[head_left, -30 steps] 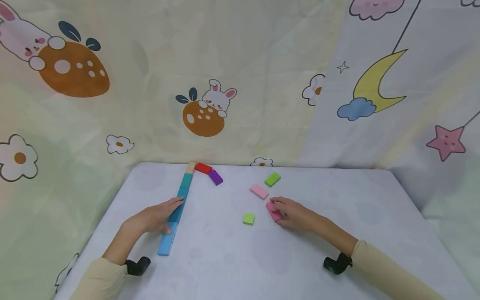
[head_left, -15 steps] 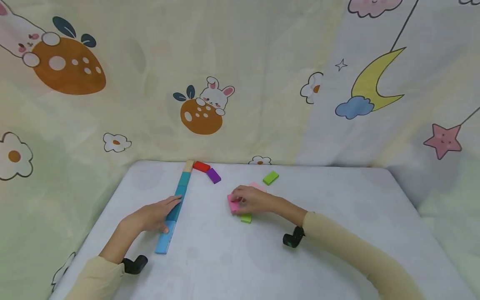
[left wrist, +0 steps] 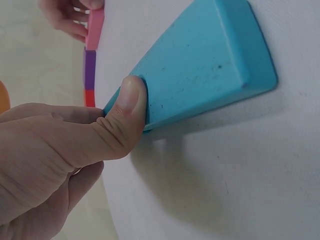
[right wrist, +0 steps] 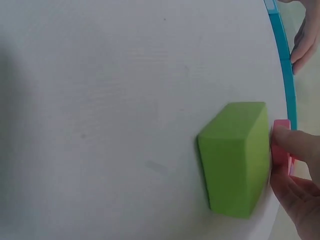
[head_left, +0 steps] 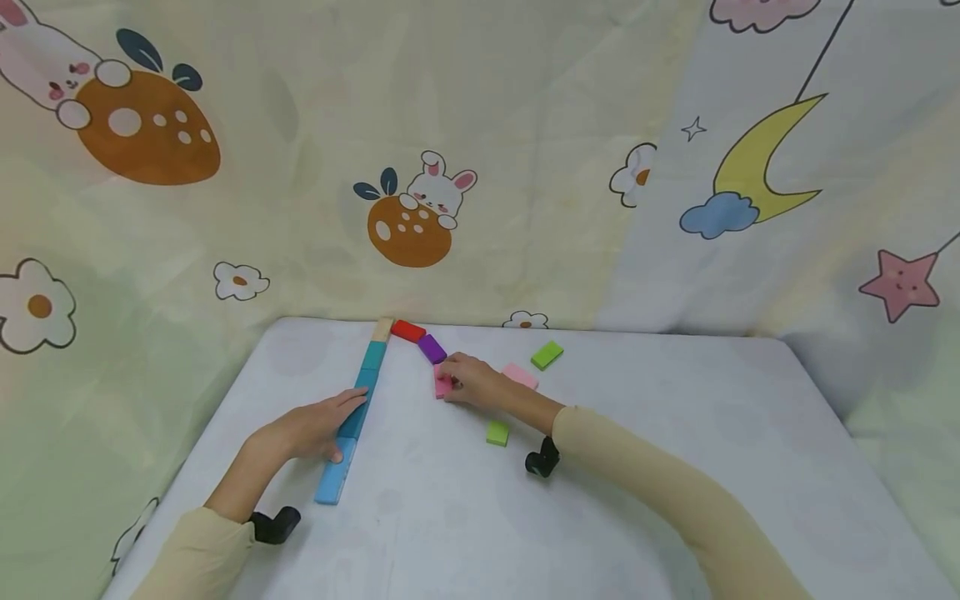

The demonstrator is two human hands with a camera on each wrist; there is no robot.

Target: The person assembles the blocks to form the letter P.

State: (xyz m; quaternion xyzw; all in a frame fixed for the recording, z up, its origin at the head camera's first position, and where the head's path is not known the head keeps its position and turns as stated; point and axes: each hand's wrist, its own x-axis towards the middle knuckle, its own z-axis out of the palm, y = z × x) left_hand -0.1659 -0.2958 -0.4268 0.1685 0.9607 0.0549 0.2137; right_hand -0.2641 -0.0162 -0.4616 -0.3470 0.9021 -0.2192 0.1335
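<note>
A row of blocks runs along the left of the table: a light blue block (head_left: 334, 477) nearest, then teal ones (head_left: 372, 356), and a tan block (head_left: 382, 328) at the far end. My left hand (head_left: 315, 427) rests across this row, thumb on the light blue block, fingers extended over the teal part. With thumb and fingers my right hand (head_left: 474, 382) pinches a pink block (head_left: 441, 385). That block is right at the near end of a purple block (head_left: 432, 348). Beyond it, a red block (head_left: 408, 331) slants to the tan one.
A pale pink block (head_left: 521, 376) lies just behind the right forearm, partly hidden. One green block (head_left: 547, 356) is farther back, and a small green block (head_left: 497, 432) sits in front of the right wrist. A printed cloth (head_left: 540, 208) hangs behind the table.
My right hand has carried the pink block leftward and away from me, from beside the pale pink block to the purple block's end. My left hand has stayed on the row.
</note>
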